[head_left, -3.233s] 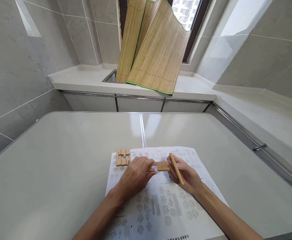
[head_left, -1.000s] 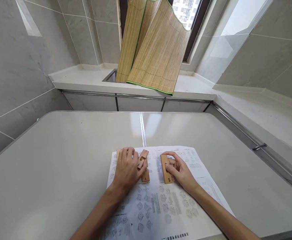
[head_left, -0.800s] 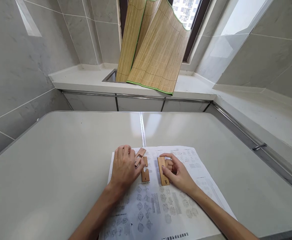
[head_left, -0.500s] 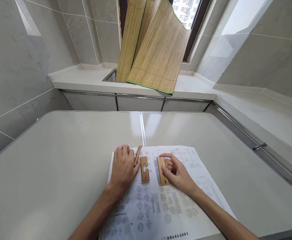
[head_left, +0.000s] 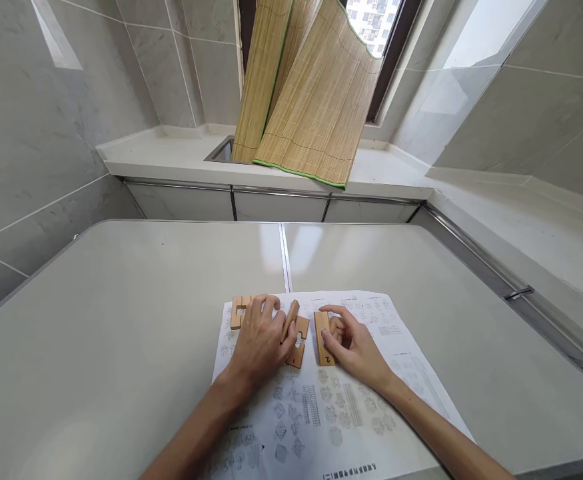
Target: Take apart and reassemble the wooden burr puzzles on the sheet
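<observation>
My left hand (head_left: 258, 333) is closed on a narrow wooden puzzle piece (head_left: 290, 319), which stands tilted between thumb and fingers. Beside that thumb lies a flat notched puzzle piece marked 1 (head_left: 298, 347), partly covered by the hand. Behind my left hand, slotted wooden pieces (head_left: 236, 313) rest at the sheet's upper left corner, partly hidden. My right hand (head_left: 351, 343) pinches a wooden puzzle piece marked 2 (head_left: 322, 340) by its right side, thumb on top. All of this is over a printed paper sheet (head_left: 316, 437) with small diagrams.
The sheet lies on a white table (head_left: 121, 320) with a seam down its middle. Beyond it runs a white ledge (head_left: 171, 157) with a sink (head_left: 220, 151). A bamboo mat (head_left: 316, 100) leans at the window. A metal rail (head_left: 481, 257) borders the right side.
My left hand has shifted right with the narrow piece, uncovering slotted pieces behind it. The piece marked 1 has moved right and turned slightly. My right hand is nearly unchanged.
</observation>
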A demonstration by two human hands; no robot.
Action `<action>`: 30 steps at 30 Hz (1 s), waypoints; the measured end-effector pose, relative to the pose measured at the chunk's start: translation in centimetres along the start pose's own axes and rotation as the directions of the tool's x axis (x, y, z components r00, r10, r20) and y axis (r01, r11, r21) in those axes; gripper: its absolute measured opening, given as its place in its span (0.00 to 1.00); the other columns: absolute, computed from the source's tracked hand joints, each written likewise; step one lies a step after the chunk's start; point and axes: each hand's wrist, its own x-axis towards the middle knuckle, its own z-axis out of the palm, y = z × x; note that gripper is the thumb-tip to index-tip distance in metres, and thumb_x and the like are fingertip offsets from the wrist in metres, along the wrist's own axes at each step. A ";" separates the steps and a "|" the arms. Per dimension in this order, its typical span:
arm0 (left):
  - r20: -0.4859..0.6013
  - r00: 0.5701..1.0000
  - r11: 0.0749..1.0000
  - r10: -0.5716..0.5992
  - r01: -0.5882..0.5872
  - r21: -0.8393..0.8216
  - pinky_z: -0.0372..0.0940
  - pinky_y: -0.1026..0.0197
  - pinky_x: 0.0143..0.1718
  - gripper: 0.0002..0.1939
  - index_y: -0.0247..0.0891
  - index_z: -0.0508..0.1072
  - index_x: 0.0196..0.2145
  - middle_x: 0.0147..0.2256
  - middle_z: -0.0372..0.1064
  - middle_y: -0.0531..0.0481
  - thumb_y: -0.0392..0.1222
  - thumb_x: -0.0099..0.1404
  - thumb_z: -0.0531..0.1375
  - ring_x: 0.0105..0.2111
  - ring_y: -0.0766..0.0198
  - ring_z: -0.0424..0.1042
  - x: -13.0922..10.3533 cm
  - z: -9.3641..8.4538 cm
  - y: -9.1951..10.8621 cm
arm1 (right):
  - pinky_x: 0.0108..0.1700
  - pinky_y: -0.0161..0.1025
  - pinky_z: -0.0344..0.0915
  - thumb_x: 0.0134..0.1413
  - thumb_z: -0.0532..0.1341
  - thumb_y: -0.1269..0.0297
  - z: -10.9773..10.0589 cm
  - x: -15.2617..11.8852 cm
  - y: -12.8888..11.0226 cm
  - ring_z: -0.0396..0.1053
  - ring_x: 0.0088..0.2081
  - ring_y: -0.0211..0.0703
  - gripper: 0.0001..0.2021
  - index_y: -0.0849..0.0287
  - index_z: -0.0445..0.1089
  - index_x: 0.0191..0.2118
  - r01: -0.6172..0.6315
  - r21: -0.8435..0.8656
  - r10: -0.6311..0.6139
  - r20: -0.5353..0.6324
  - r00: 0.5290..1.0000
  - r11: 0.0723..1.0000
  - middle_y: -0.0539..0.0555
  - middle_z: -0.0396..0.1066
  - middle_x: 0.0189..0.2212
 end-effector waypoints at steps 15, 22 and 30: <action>0.025 0.999 0.988 -0.045 0.048 -0.144 0.71 0.45 0.46 0.06 0.39 0.70 0.31 0.41 0.70 0.40 0.34 0.67 0.58 0.45 0.49 0.68 0.0 -0.1 0.0 | 0.28 0.36 0.59 0.65 0.61 0.62 0.0 -0.3 0.0 0.60 0.21 0.39 0.12 0.53 0.70 0.53 0.065 -0.332 -0.098 -0.086 0.991 0.941 0.42 0.60 0.20; 0.148 0.960 0.899 0.236 -0.158 -0.408 0.64 0.37 0.65 0.44 0.39 0.62 0.63 0.65 0.62 0.33 0.64 0.58 0.71 0.67 0.38 0.60 -0.3 -0.6 0.0 | 0.28 0.34 0.59 0.65 0.57 0.62 -0.1 -0.1 0.0 0.61 0.21 0.38 0.10 0.55 0.71 0.48 0.088 -0.461 -0.119 -0.040 0.992 0.883 0.43 0.61 0.20; 0.194 0.957 0.892 0.214 -0.111 -0.439 0.66 0.37 0.65 0.46 0.42 0.61 0.65 0.61 0.69 0.37 0.65 0.59 0.71 0.63 0.41 0.67 -0.2 -0.1 -0.1 | 0.27 0.34 0.59 0.69 0.56 0.59 0.1 -0.1 0.2 0.63 0.20 0.38 0.11 0.56 0.73 0.47 0.144 -0.524 -0.170 -0.002 0.985 0.839 0.43 0.61 0.19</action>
